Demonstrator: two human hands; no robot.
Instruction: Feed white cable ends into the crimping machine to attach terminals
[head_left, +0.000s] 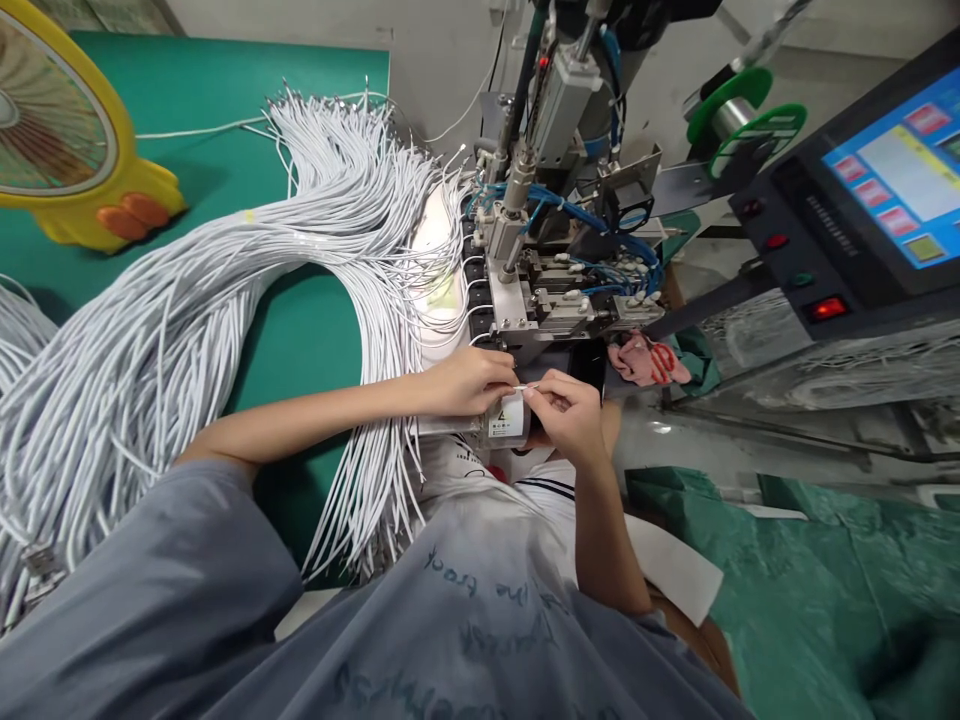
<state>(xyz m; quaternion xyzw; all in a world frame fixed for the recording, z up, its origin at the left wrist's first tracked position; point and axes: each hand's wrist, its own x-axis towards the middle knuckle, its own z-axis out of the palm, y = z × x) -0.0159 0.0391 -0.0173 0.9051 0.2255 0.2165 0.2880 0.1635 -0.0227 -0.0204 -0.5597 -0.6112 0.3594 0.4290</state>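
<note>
My left hand and my right hand meet in front of the machine, both with fingertips pinched. Between them runs a short stretch of thin white cable; its very tip is too small to make out. Just below the fingers is a block with a white label. A large bundle of white cables lies to the left, some ends hanging over the table edge by my left forearm. Several cables lead into black holders along the near side of the machine.
A yellow fan stands on the green table at far left. To the right are a control screen, a green wire spool and a pink cloth. Green sheeting covers the lower right.
</note>
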